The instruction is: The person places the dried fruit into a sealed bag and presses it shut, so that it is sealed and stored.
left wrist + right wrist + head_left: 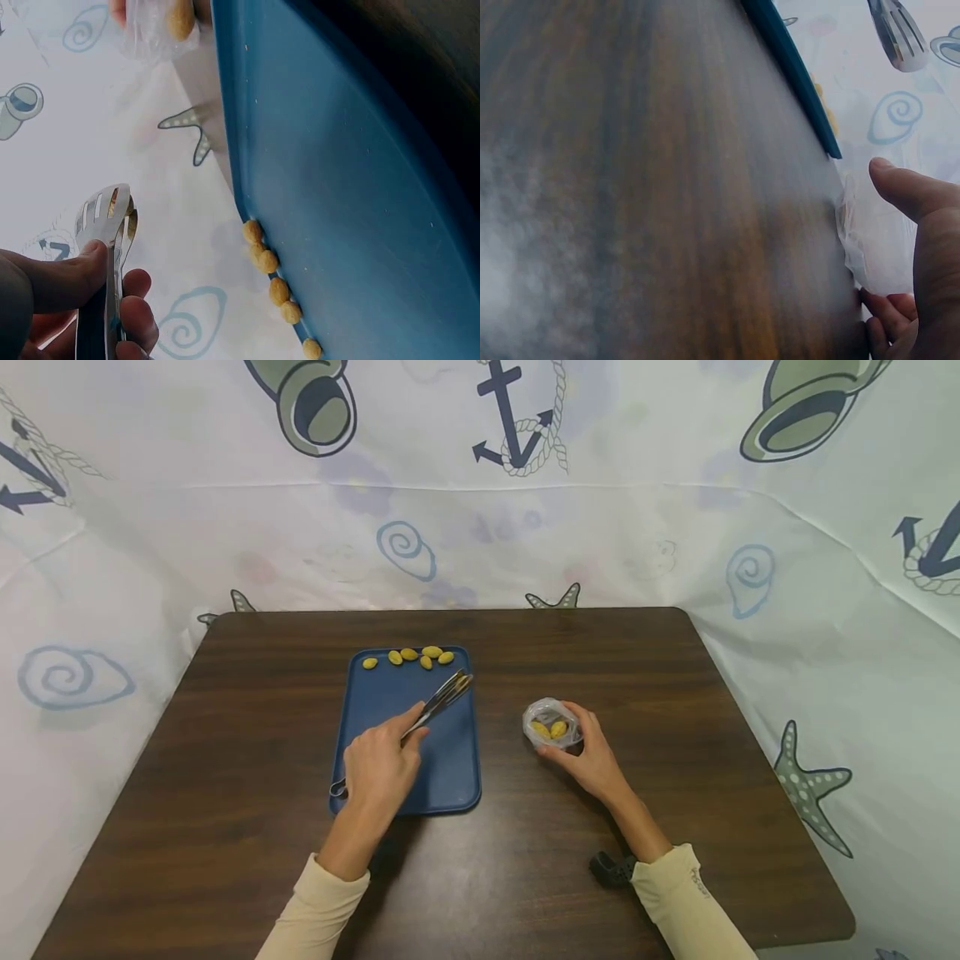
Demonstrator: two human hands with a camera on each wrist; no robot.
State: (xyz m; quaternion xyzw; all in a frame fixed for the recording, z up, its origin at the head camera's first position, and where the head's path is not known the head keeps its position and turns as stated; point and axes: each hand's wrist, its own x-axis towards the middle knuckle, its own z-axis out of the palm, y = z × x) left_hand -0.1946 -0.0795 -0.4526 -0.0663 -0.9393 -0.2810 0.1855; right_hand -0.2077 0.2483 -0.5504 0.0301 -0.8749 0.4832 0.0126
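Observation:
My left hand [382,764] grips metal tongs [435,700] above the blue tray [442,777]. In the left wrist view the tongs [112,225] are squeezed together, with a yellow-brown piece [131,214] between their slotted ends. My right hand [592,760] holds a clear plastic bag [531,727] on the table, fingers and thumb round its sides; two yellow pieces [558,729] show inside. Several yellow oval pieces [408,654] lie along the tray's far edge. In the right wrist view the bag [877,247] is beside the thumb and fingers.
The brown wooden table [247,735] extends around the tray and bag. A patterned white cloth [480,543] hangs behind it. A black band [611,868] is at my right wrist, next to the sleeve.

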